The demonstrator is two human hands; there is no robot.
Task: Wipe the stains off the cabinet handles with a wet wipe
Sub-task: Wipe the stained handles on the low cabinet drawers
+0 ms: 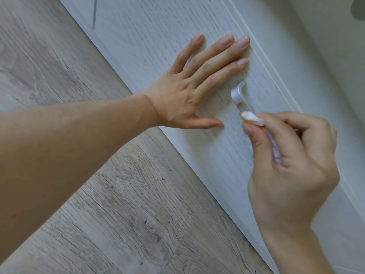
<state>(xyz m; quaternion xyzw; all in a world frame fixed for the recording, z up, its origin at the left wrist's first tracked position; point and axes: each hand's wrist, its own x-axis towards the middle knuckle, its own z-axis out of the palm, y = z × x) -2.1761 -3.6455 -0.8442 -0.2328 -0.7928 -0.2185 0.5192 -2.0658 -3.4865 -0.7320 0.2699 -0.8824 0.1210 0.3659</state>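
1. Up close, the white wood-grain cabinet door (158, 32) fills the middle of the view, running on a slant from upper left to lower right.
2. The left hand (189, 89) lies flat against the door panel, fingers straight and spread, thumb stretched out along the surface; it grasps nothing.
3. Just beside that hand's little finger sits the silver cabinet handle (239, 95), a short metal bar standing out from the door.
4. An orange stain (239, 104) shows on the lower part of the handle, not yet wiped away.
5. The right hand (292, 161) is curled, pinching a folded wet wipe (252, 117) between thumb and forefinger; more of the wipe trails back inside the palm.
6. The tip of the wipe touches the lower end of the handle, just below the stain, and its edge carries a faint orange tint.
7. The right hand's fingers cover the handle's lower end and the door behind it, so the handle's full length cannot be seen.
8. Grey wood-look flooring (110, 204) spreads below and to the left of the door, partly hidden by the left forearm.
9. A raised moulding (262, 54) frames the door panel just right of the handle.
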